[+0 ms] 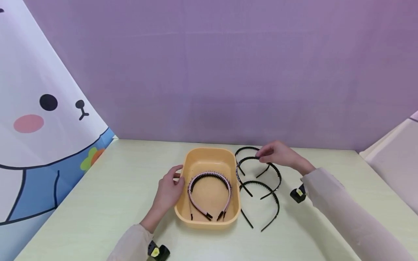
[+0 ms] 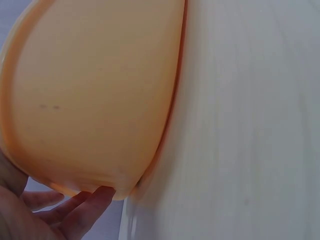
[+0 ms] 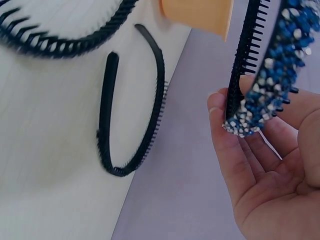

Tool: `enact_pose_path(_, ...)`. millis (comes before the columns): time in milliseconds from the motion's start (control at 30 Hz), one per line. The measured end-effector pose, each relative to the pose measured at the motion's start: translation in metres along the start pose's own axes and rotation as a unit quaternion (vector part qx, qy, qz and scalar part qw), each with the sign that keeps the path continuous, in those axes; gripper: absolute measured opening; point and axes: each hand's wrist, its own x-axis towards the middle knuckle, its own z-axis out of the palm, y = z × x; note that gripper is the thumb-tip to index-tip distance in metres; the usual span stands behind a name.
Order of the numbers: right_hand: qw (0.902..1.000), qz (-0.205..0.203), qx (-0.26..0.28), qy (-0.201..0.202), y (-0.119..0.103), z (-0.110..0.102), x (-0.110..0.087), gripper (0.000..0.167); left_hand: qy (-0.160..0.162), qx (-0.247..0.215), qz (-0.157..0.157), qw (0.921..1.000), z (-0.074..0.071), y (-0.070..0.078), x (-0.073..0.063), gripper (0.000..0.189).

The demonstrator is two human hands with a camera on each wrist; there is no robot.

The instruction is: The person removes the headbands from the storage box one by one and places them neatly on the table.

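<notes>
Right grip (image 1: pixel 277 154) blocks part of the far headband (image 1: pixel 245 148) beside it, so you lose some of the arc. The beads on the headband it's pinching (image 3: pixel 272 75) are too tiny to make out from the head cam, and up close that band runs off the top. Another headband (image 3: pixel 65 50) across from that grip gets chopped too. Can't really count the overlapping headbands (image 1: pixel 209 174) right of the left grip (image 1: pixel 169 190). Left wrist cam crops the tray (image 2: pixel 100 100).

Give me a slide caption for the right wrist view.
Right-hand fingers pinch a headband with blue and white beads; two black toothed headbands lie on the pale table nearby.
</notes>
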Motion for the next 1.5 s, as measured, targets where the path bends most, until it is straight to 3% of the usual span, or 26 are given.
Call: enact_pose_path(1500, 0.9995, 0.015, -0.023, 0.016, 0.032, -0.027, -0.022, 0.024, 0.008, 0.009, -0.006, 0.9999, -0.005, -0.005, -0.001, 0.041)
